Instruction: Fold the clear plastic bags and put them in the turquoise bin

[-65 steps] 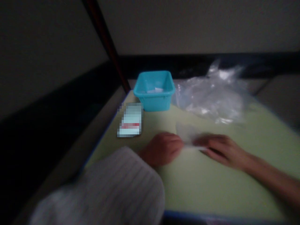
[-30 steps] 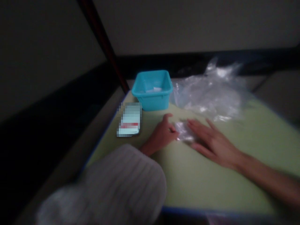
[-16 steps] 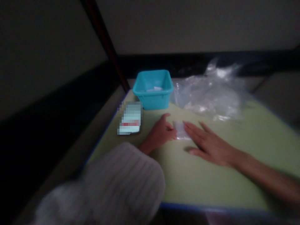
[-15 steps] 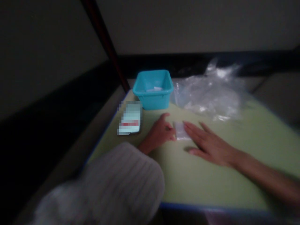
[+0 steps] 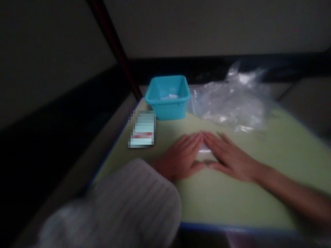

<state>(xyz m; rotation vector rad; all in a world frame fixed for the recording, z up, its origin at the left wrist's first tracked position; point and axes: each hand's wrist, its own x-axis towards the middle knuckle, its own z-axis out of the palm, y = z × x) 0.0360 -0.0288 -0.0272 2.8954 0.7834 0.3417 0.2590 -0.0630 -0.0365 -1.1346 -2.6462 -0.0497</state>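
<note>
We saw a teal basin (image 5: 170, 112) standing upright on the far left part of the green table (image 5: 232, 203), and inside it a few white pieces (image 5: 172, 96) lay low on the bottom, too blurred for us to tell what they were. To the right of the basin sat a crumpled heap of clear plastic (image 5: 232, 106); we could not tell whether it held anything. Nearer than the basin, by the table's left edge, lay a flat pale thing (image 5: 143, 130) with a red band, its details masked by blocks. Grey ribbed cloth (image 5: 137, 203) filled the lower left.

The small clear packet (image 5: 204, 149) lay on the table beneath our fingertips, mostly covered, with only a shiny strip showing between the hands; we could not make out its contents. Our left hand (image 5: 181, 160) was laid flat, its fingers pressed together and its thumb held apart. Our right hand (image 5: 234, 156) was flat too, fingers extended over the packet, with the little finger and thumb spread away. The fingertips of both hands met or nearly met, and so did the thumbs.

Half a second earlier, our left hand had been curled at the packet's left edge with a finger raised, and more of the packet had shown. Our right hand had hardly shifted, and the basin and the plastic had stayed put.
</note>
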